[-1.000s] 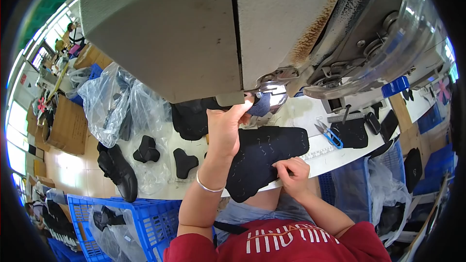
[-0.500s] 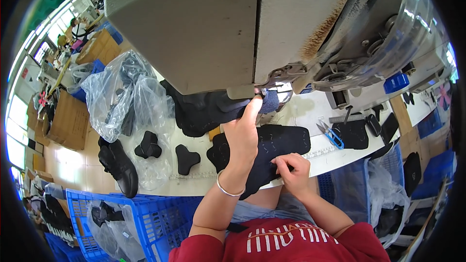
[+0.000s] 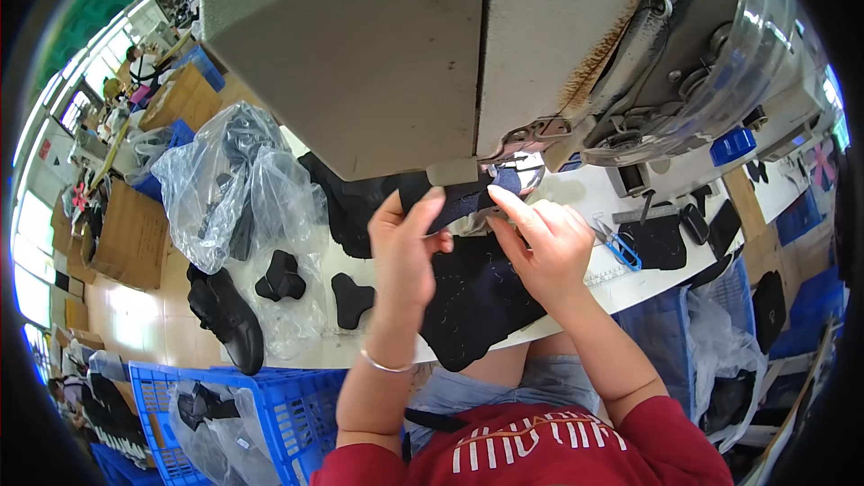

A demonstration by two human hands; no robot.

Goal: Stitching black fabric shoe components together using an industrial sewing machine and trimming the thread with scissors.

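Note:
My left hand (image 3: 407, 238) is closed on the left end of a dark navy fabric piece (image 3: 470, 202), thumb on top, just under the sewing machine head (image 3: 378, 54). My right hand (image 3: 551, 247) pinches the same piece from the right, its index finger and thumb near the shiny round metal part (image 3: 529, 171). The needle area is hidden behind the machine head. Below my hands, a large black fabric panel (image 3: 477, 297) with light stitch marks lies flat and hangs over the table's front edge. More black fabric (image 3: 346, 207) is bunched left of my left hand.
On the white table (image 3: 585, 198) are blue-handled scissors (image 3: 623, 250), a ruler, a black fabric square (image 3: 655, 241) and two black cut pieces (image 3: 281, 276). A black shoe (image 3: 225, 319) and clear plastic bags (image 3: 211, 189) are at left. Blue crates (image 3: 288, 423) stand below.
My right hand has moved up from the front panel to the fabric under the machine. My left hand has drawn back slightly left. The front panel has shifted and turned.

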